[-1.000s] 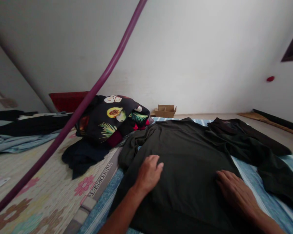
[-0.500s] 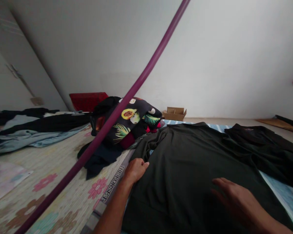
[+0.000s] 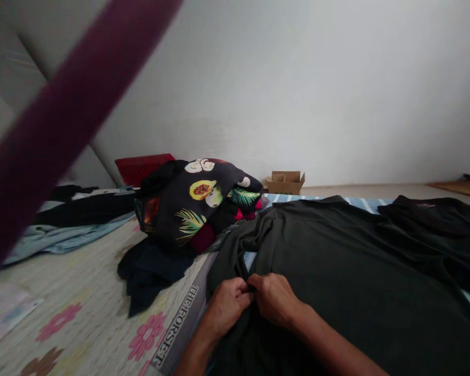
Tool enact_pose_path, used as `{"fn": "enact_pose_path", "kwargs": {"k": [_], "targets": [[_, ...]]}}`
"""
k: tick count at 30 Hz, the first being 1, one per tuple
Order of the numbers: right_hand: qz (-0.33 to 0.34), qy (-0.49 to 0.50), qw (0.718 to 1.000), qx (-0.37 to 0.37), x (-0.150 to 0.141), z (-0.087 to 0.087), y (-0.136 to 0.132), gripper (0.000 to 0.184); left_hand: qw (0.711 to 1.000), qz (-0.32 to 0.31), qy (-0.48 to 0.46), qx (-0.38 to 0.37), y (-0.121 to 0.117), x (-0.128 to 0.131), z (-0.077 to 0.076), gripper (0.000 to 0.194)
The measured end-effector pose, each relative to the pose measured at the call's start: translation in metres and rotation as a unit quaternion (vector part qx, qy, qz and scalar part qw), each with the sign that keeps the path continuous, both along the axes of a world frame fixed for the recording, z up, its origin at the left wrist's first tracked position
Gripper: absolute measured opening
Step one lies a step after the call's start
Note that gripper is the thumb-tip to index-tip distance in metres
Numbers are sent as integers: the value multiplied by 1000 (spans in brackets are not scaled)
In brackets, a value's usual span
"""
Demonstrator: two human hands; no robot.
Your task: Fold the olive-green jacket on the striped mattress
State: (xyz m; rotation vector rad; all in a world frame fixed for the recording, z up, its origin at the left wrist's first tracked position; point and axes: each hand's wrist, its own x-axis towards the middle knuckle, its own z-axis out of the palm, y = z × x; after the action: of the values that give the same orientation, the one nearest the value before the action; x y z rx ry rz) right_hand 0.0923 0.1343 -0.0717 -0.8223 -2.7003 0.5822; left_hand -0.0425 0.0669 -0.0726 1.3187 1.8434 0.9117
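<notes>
Our left hand (image 3: 229,307) and right hand (image 3: 274,300) have closed, pinching grip on the dark shirt (image 3: 337,261), spread over the blue striped sheet (image 3: 364,203), so we should tension its cloth gently and equally.

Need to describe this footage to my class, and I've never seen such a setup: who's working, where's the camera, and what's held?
There is no machine: a person works bare-handed, and one camera worn on the head looks forward and down. A dark garment lies spread on a blue-and-white cover. The left hand and right hand meet near one sleeve, pinching the fabric. To the left, a heap of clothes lies on a flowered surface; a cardboard box stands by the wall. The blurred purple bar seems close to the camera.
</notes>
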Motion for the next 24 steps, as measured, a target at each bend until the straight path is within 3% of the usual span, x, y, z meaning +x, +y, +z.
{"fn": "enact_pose_path", "kwargs": {"k": [2,4,6,8,9,12,14,17,19,24], "targets": [[-3,74,995,-61,5,-14,9,28,999,-9,-31,-38,-2,4,4,23],[14,185,963,-194,10,-26,19,26,997,-8,-40,-69,-5,7,9,23],[37,288,884,-367,14,-34,28,19,996,-5,-39,-80,-6,8,13,25],[46,344,806,-479,16,-39,35,12,996,-7,-40,-79,-6,7,13,27],[45,357,786,-502,17,-41,37,11,996,-6,-43,-76,-5,6,12,28],[37,379,769,-514,19,-44,41,10,997,17,-35,-59,-2,3,4,29],[29,401,741,-537,21,-46,43,11,998,26,-6,-54,-1,3,-3,36],[15,440,684,-581,25,-48,45,13,996,-24,61,-55,-3,6,-8,46],[10,463,652,-600,27,-50,48,14,989,-72,123,-44,-5,10,-8,39],[13,501,602,-622,34,-51,52,18,945,-146,293,-12,-7,27,-2,22]]}}
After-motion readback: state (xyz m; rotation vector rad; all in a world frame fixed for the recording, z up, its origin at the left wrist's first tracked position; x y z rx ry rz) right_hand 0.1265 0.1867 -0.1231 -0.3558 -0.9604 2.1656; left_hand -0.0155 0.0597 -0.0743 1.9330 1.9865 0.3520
